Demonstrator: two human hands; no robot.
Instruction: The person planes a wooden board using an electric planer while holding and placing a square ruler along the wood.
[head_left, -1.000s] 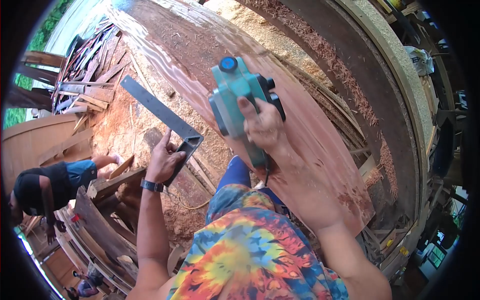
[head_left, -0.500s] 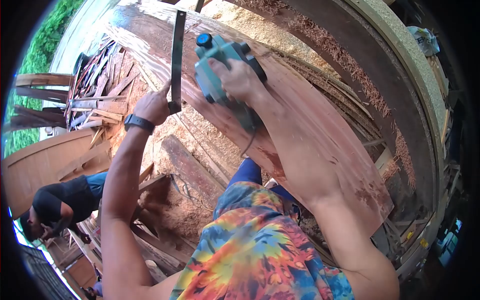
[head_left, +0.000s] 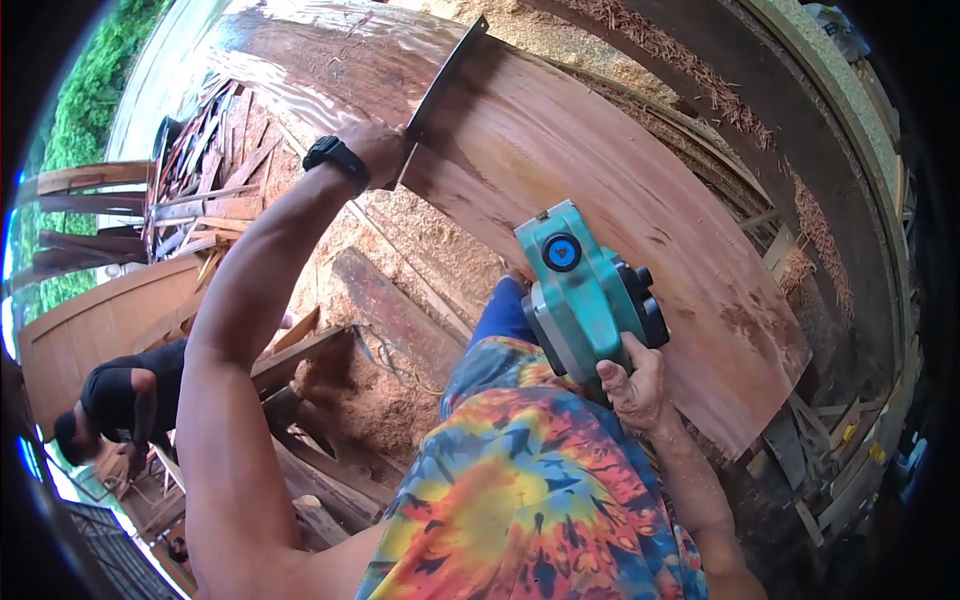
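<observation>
A wide reddish-brown wooden plank (head_left: pixel 640 210) runs diagonally before me, its surface partly planed. Near its far part, my left hand (head_left: pixel 378 152), with a watch on the wrist, is closed at the near end of a dark metal square (head_left: pixel 450 75). The square's blade stands across the plank, and the hand hides part of its other arm. My right hand (head_left: pixel 637 382) grips a teal electric planer (head_left: pixel 585 290) with a blue front knob. The planer is close to my body, above the plank's near edge, tilted with its top towards me.
Sawdust (head_left: pixel 385 225) and offcuts cover the ground on the left. Scrap wood (head_left: pixel 215 170) is heaped further left. Another person (head_left: pixel 135 395) bends over at the lower left. Beyond the plank lies a dark beam (head_left: pixel 740 100) strewn with shavings.
My right hand has drawn the planer off the plank's middle, back towards my body. My left hand has moved right with the square, whose blade now crosses the plank at a slant.
</observation>
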